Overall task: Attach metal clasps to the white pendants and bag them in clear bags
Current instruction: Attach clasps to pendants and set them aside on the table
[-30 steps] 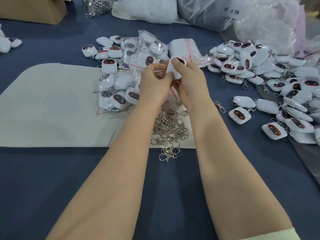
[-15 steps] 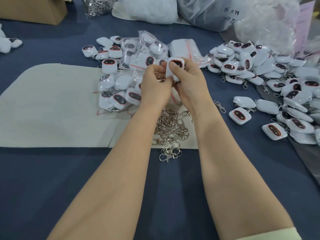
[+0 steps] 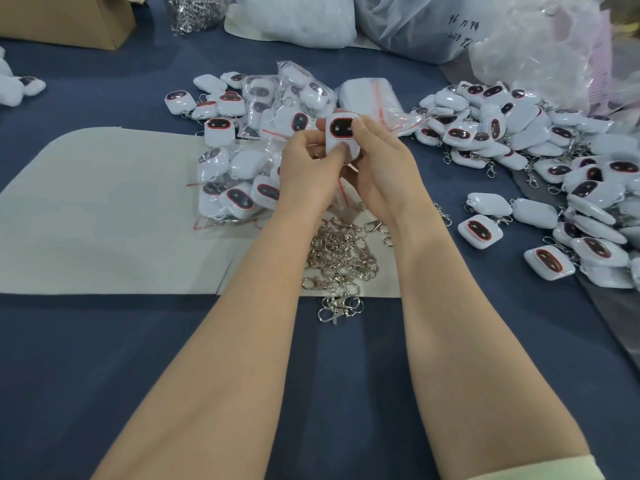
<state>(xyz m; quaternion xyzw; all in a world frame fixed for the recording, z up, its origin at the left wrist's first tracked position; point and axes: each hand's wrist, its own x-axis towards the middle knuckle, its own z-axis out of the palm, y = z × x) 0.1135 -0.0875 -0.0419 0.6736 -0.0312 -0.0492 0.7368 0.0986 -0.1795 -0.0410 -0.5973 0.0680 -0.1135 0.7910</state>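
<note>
From the head camera I see both hands raised over the middle of the table. They hold one white pendant between them, its dark, red-rimmed face turned up toward me. My left hand pinches its lower edge with the thumb on the front. My right hand grips its right side, one fingertip on the upper corner. I cannot tell whether a clasp is on it, since the fingers cover that part.

Just below the wrists a heap of metal clasps lies on the near edge of a beige mat, with a few spilling onto the blue cloth. Left of the hands sit bagged pendants in clear bags, and behind them a flat stack of empty bags. A large pile of loose pendants spreads to the right. At the far edge are a cardboard box, more clasps and big plastic sacks.
</note>
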